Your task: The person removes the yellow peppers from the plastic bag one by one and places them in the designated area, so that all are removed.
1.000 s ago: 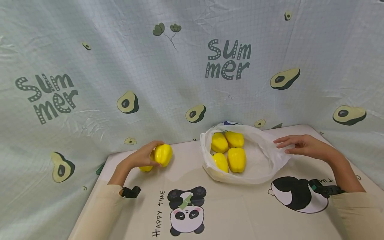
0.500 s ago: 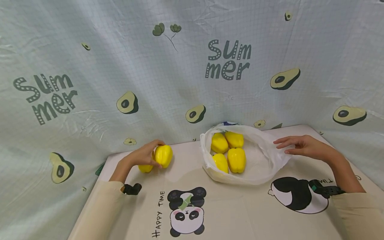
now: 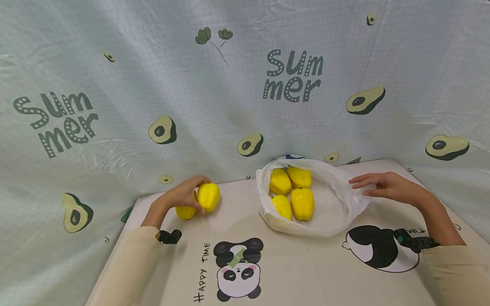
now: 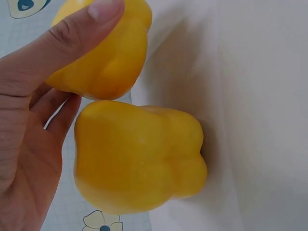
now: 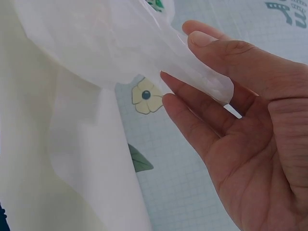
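Note:
My left hand [image 3: 183, 196] grips a yellow bell pepper [image 3: 209, 197] at the left of the table, thumb across its near side in the left wrist view. Just below that hand lies a second yellow bell pepper [image 4: 137, 156], partly covered by the hand in the head view. A white plastic bag [image 3: 329, 227] lies mouth open right of centre, with several yellow bell peppers [image 3: 302, 204] inside. At the bag's right end, my right hand [image 5: 250, 115] holds its gathered edge between thumb and fingers.
The table [image 3: 298, 272] has a pale cover printed with pandas [image 3: 239, 272]. Behind it hangs a light curtain [image 3: 214, 97] with avocado prints, reaching down to the table's back edge. Each wrist wears a small dark camera, such as the left one [image 3: 170, 236].
My left hand has shifted slightly with its pepper, which has risen a little in the last half second. The right hand and the bag stay in place.

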`<state>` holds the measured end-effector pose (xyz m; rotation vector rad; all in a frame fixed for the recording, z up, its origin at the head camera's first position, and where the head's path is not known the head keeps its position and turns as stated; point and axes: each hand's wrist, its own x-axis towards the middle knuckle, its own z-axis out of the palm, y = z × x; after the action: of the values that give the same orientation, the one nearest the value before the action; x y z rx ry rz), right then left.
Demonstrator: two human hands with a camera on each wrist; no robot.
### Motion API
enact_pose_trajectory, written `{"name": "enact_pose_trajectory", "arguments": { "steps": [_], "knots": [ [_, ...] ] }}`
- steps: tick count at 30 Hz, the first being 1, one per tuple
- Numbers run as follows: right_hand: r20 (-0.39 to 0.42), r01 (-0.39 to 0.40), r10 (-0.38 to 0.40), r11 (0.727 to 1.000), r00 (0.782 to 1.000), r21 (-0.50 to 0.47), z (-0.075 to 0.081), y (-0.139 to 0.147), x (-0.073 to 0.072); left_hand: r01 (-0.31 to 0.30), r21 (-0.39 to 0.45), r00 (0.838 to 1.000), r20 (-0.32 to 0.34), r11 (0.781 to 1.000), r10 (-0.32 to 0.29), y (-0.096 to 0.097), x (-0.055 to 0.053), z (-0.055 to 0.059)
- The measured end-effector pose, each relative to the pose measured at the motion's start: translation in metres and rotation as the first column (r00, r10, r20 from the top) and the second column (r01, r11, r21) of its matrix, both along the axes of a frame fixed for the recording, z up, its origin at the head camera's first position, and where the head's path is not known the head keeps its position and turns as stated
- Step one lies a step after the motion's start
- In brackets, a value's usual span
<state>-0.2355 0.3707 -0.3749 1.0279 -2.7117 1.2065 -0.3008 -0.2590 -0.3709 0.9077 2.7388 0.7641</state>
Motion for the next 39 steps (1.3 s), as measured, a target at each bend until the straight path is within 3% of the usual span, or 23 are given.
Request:
{"name": "enact_pose_trajectory", "arguments": {
  "steps": [10,27,39],
  "knots": [
    [0.02,0.004,-0.004,1.0,1.0,-0.005,-0.0001,0.0007,-0.0013,0.044,0.054,0.999,-0.026,0.998,-0.042,-0.0039,-0.0047,-0.0021],
    [0.025,0.021,-0.021,1.0,0.999,0.01,-0.0015,-0.0006,-0.0006,0.067,-0.062,0.998,0.018,0.996,-0.066,-0.0021,-0.0047,0.0009],
    [0.032,0.033,-0.034,0.999,0.999,0.029,-0.0019,-0.0017,-0.0013,0.026,-0.128,0.998,0.061,0.991,-0.018,0.0024,-0.0024,-0.0001]
  ]
}}
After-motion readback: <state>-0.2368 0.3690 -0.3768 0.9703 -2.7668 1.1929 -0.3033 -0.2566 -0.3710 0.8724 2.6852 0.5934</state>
